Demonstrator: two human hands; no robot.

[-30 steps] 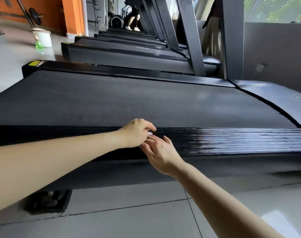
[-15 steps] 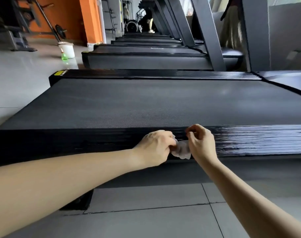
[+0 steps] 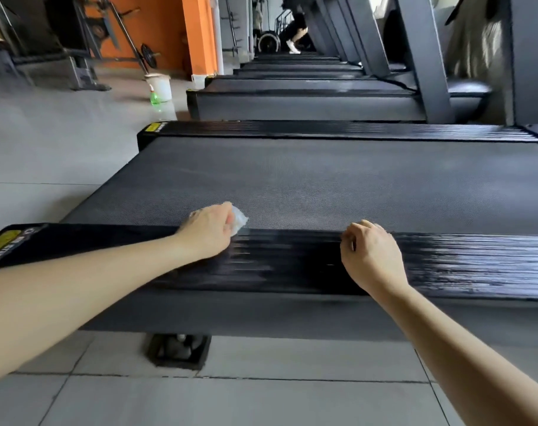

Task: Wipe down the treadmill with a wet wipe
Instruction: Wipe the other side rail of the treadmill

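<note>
A black treadmill lies across the view, with a grey running belt (image 3: 338, 182) and a ribbed black side rail (image 3: 292, 259) nearest me. My left hand (image 3: 209, 232) rests on the rail's inner edge, closed on a crumpled white wet wipe (image 3: 238, 221) that sticks out past the fingers toward the belt. My right hand (image 3: 370, 256) sits on the same rail further right, fingers curled in, with nothing visible in it. The rail to the right of that hand looks glossy and streaked.
A yellow warning label (image 3: 0, 247) marks the rail's left end. Under the deck sits a black foot (image 3: 178, 350) on grey floor tiles. Further treadmills (image 3: 304, 99) line up behind. A white bucket (image 3: 160, 86) and a green bottle (image 3: 154, 98) stand on the floor at left.
Both hands were together pinching the wipe on the rail. Now the left hand alone has the wipe and has moved left, and the right hand has moved away to the right.
</note>
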